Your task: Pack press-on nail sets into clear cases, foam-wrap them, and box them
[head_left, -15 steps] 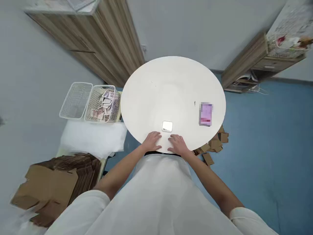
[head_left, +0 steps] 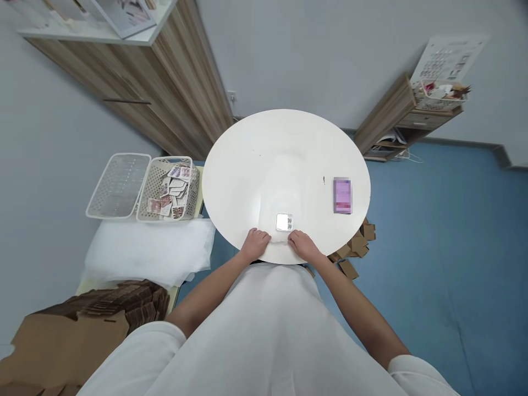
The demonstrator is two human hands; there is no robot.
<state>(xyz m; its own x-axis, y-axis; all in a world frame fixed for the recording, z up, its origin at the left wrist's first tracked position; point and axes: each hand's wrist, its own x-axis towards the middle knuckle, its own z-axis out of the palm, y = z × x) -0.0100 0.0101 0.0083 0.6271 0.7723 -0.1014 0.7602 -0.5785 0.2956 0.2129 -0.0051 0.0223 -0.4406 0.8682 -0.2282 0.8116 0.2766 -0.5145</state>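
On the white round table (head_left: pixel 231 181), a small square case (head_left: pixel 284 222) with a shiny, mirror-like face and grey marks at its right side lies just beyond my hands. Under it a thin white sheet (head_left: pixel 279 240) seems to be spread, faint against the tabletop, its near edge running between my hands. My left hand (head_left: pixel 256 243) has its fingers curled closed at that edge's left end. At the right end my right hand (head_left: pixel 302 245) is likewise closed on the sheet. A blurred-out purple packet (head_left: pixel 342 196) lies at the table's right.
To the left stand a white basket (head_left: pixel 193 192) of small printed cards and another white basket (head_left: pixel 119 184). Nearer are a stack of white translucent sheets (head_left: pixel 148 247) and folded cardboard boxes (head_left: pixel 78 341). Cardboard pieces (head_left: pixel 357 245) lie below the table's right edge.
My hands have gone from spread fingers lying flat to closed fingers at the sheet's near edge. The case's face now shows grey marks at right. The camera view has shifted.
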